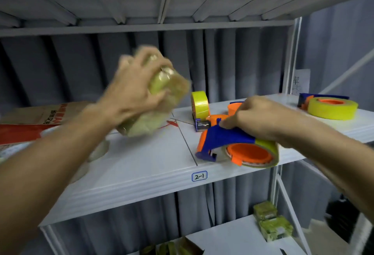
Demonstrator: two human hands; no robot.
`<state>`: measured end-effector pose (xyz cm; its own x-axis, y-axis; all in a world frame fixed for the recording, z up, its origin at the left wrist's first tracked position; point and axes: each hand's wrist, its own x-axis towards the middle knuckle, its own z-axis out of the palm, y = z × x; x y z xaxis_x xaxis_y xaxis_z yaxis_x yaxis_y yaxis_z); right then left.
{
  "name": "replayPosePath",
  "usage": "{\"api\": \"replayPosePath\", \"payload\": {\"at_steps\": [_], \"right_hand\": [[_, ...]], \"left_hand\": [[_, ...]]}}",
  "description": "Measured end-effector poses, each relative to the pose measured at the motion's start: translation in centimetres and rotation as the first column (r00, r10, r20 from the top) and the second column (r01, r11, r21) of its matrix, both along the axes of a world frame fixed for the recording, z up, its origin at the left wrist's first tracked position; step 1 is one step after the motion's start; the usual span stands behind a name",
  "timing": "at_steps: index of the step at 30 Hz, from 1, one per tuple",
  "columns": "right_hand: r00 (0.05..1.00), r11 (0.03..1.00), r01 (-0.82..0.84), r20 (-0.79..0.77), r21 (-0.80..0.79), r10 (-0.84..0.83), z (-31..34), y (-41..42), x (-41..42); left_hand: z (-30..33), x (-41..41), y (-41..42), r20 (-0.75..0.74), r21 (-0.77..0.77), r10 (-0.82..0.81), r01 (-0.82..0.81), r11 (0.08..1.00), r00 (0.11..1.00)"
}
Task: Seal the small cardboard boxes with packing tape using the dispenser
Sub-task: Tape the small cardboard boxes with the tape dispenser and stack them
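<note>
I see left hand (pixel 133 84) gripping box (pixel 159 101) aloft; right hand (pixel 261 119) clutches dispenser (pixel 232 143), box up-left of it.

Small cardboard box (pixel 153 101): tape-wrapped, blurred, tilted, gripped in left hand (pixel 133 90) above the shelf. Tape dispenser (pixel 232 145): blue-orange frame, yellow roll, tilted at shelf edge under right hand (pixel 261 119), which grips it.

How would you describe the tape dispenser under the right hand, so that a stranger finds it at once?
Look at the white shelf labelled 2-1, at its front edge right of the label. There the right hand grips a blue and orange tape dispenser lying on its side. Unlike the other dispensers farther back, its orange hub faces the camera.
</note>
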<state>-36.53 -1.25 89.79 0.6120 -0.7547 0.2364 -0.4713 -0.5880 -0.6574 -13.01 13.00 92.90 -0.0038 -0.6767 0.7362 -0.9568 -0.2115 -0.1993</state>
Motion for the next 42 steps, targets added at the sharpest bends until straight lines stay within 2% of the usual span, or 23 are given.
{"api": "replayPosePath", "payload": {"at_steps": [2,4,9,11,13,19,28,32,37,42], "right_hand": [[0.995,0.998,0.057,0.087,-0.019,-0.055,-0.9,-1.0,-0.6],[0.978,0.994,0.100,0.189,-0.036,-0.091,-1.0,-1.7,-1.0],[0.967,1.000,0.009,0.256,0.013,-0.012,-1.7,-1.0,-0.6],[0.952,0.999,0.003,0.305,0.043,-0.016,-1.9,-1.0,-0.6],[0.936,0.995,-0.034,0.353,0.093,-0.001,-2.0,-0.8,-0.7],[0.921,0.988,-0.070,0.390,0.135,0.012,-2.6,-0.9,-0.6],[0.827,0.939,-0.147,0.559,0.311,-0.055,-3.6,-1.9,-1.4],[0.798,0.919,-0.179,0.598,0.352,-0.074,-3.9,-2.1,-1.6],[0.764,0.885,-0.228,0.638,0.406,-0.095,-4.1,-2.2,-1.2],[0.737,0.876,-0.282,0.673,0.392,-0.064,-3.7,-2.1,-0.6]], "left_hand": [[2.8,-0.2,0.8,-0.013,0.006,0.074,-0.074,0.997,0.997],[3.3,-0.5,1.0,0.026,0.139,0.103,-0.105,0.985,0.994],[1.0,-0.8,0.5,-0.090,0.326,0.069,-0.036,0.945,0.994],[0.5,-0.6,0.4,-0.080,0.370,0.044,-0.011,0.929,0.996],[0.2,-0.7,0.5,-0.145,0.409,0.018,0.043,0.911,0.989],[0.0,-0.6,-0.3,-0.294,0.539,0.076,0.100,0.836,0.953],[-1.2,0.6,-3.4,-0.344,0.707,0.183,0.126,0.696,0.921],[-1.7,1.4,-4.0,-0.427,0.648,0.177,0.163,0.744,0.887],[-1.3,0.9,-4.0,-0.385,0.569,0.130,0.125,0.813,0.914],[0.1,0.8,-0.3,-0.456,0.469,0.092,0.151,0.870,0.885]]}}
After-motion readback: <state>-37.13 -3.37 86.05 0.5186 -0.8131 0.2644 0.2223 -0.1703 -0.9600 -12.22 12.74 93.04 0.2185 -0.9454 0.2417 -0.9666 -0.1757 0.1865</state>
